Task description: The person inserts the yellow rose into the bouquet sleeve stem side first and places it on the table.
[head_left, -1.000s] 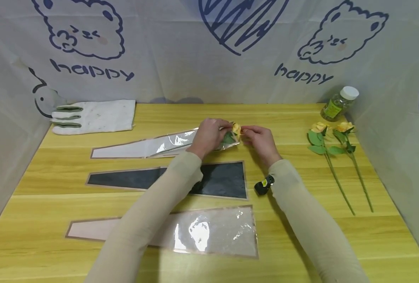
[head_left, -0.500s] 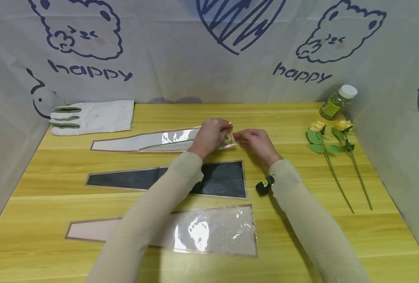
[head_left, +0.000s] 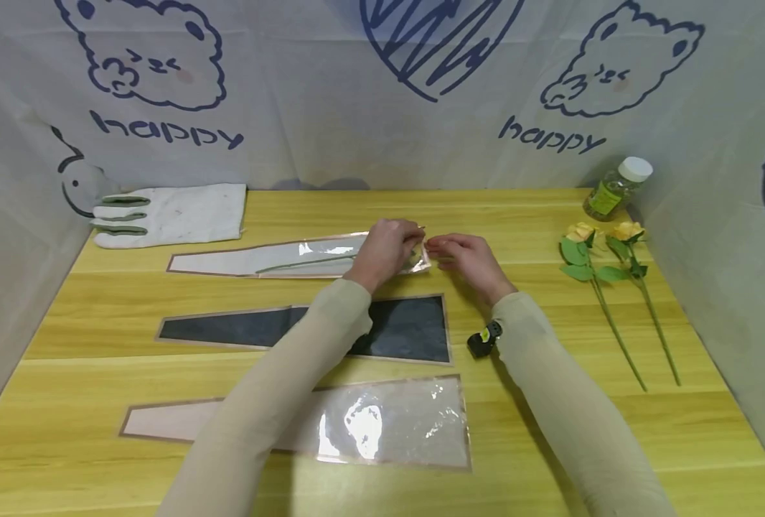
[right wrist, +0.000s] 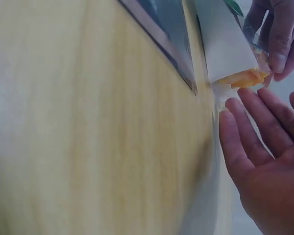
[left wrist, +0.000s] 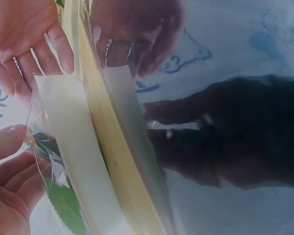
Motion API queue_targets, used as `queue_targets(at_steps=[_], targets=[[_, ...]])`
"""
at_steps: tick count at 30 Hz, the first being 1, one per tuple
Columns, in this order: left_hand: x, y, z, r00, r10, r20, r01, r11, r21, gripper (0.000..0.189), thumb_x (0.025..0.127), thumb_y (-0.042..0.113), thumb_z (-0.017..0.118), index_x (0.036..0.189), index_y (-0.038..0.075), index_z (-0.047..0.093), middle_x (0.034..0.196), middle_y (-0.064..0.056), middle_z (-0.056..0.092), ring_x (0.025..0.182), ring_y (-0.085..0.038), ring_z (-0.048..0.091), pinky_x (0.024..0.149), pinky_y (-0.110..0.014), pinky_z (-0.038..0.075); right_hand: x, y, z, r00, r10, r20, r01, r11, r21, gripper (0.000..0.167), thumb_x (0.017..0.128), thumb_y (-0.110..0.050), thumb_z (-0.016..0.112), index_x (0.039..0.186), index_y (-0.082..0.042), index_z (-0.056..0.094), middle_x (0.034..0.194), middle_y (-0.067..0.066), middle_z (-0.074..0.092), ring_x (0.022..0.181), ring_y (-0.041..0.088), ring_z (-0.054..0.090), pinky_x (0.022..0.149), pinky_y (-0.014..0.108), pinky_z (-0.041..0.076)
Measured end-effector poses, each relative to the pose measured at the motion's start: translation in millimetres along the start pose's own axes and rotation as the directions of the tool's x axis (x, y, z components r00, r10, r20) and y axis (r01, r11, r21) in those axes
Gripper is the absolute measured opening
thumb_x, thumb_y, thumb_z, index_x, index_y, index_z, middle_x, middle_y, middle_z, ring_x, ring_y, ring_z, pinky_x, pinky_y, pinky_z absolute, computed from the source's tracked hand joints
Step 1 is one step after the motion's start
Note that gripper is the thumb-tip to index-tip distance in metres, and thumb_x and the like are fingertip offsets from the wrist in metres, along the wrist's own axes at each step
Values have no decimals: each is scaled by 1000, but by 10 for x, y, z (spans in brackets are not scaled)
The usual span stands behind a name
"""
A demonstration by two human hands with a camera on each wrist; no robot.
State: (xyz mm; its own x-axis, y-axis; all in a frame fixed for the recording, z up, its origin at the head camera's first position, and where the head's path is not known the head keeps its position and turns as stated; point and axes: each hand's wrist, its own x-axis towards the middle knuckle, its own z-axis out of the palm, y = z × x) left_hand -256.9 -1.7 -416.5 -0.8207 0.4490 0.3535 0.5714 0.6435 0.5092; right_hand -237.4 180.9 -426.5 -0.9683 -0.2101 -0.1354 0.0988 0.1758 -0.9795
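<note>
A white tapered flower sleeve (head_left: 227, 263) with a clear film front lies farthest back of several sleeves. Inside it is a single yellow rose, its green stem (head_left: 305, 265) showing through the film. My left hand (head_left: 385, 248) pinches the film at the sleeve's wide mouth, thumb against fingers in the right wrist view. The rose's orange-yellow bloom (right wrist: 247, 78) shows at that mouth, and a green leaf (left wrist: 66, 205) lies behind the film in the left wrist view. My right hand (head_left: 468, 258) has its fingers extended, the fingertips right at the bloom and mouth.
Nearer me lie a black sleeve (head_left: 227, 327) and a pale pink one (head_left: 415, 424). Two yellow roses (head_left: 605, 301) rest on the right, below a white-capped jar (head_left: 618, 188). A white glove (head_left: 189, 214) lies back left. Printed cloth (head_left: 357, 143) walls the table.
The rose has moved left into the sleeve, its bloom sliding inside the mouth. My right hand followed slightly left and its fingers straightened; the left hand stayed at the mouth.
</note>
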Motion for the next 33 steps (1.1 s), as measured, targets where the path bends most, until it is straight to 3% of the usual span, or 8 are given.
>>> queue_targets(at_steps=[4, 14, 20, 24, 29, 31, 33], targets=[[2, 3, 17, 1000, 3, 5, -3, 1000, 2, 17, 96, 4, 63, 107, 1, 75, 107, -10, 72, 100, -23, 68, 87, -30, 52, -8, 3, 0, 1000, 3, 16, -4, 1000, 23, 34, 105, -12, 45, 126, 10, 59, 127, 24, 60, 118, 31, 57, 97, 43, 47], [-2, 8, 22, 1000, -3, 6, 3, 999, 43, 18, 97, 5, 60, 107, 3, 76, 106, -9, 72, 99, -23, 68, 87, -32, 53, -36, 13, -45, 990, -6, 141, 6, 1000, -3, 39, 108, -18, 39, 132, 8, 56, 137, 20, 54, 128, 28, 50, 103, 43, 42], [4, 7, 28, 1000, 7, -3, -7, 1000, 27, 18, 98, 7, 61, 107, 2, 75, 105, -9, 72, 97, -24, 68, 87, -34, 53, -33, -2, -37, 996, -3, 88, 3, 1000, 4, 38, 108, -18, 40, 129, 9, 56, 135, 20, 55, 126, 29, 51, 102, 44, 43], [-11, -25, -12, 997, -34, 64, 36, 999, -26, 26, 101, 14, 58, 122, 5, 69, 117, -8, 69, 98, -20, 67, 88, -32, 51, -33, -2, -41, 999, -13, 29, 13, 1000, -5, 36, 107, -17, 43, 126, 9, 58, 131, 21, 57, 123, 30, 53, 100, 43, 45], [-40, -89, -96, 974, -110, 200, 133, 986, -104, 44, 103, 17, 52, 147, 13, 46, 141, -15, 52, 60, -24, 53, 71, -33, 47, -39, 6, -54, 1000, -13, 7, 13, 1000, -8, 34, 105, -16, 48, 125, 9, 59, 129, 21, 58, 121, 30, 54, 98, 42, 46], [-44, -106, -129, 959, -132, 250, 161, 982, -102, 48, 103, 18, 52, 150, 11, 41, 147, -18, 44, 73, -24, 62, 80, -33, 49, -41, 9, -60, 1000, -9, 2, 9, 1000, -10, 34, 104, -16, 49, 125, 9, 59, 128, 21, 58, 121, 30, 54, 98, 42, 46], [-41, -119, -154, 944, -139, 299, 170, 982, -80, 50, 103, 21, 53, 149, 8, 41, 152, -16, 37, 108, -23, 62, 98, -34, 44, -36, 12, -62, 1000, -7, -4, 7, 1000, -12, 33, 104, -15, 51, 125, 9, 59, 128, 21, 58, 120, 30, 55, 97, 42, 47]])
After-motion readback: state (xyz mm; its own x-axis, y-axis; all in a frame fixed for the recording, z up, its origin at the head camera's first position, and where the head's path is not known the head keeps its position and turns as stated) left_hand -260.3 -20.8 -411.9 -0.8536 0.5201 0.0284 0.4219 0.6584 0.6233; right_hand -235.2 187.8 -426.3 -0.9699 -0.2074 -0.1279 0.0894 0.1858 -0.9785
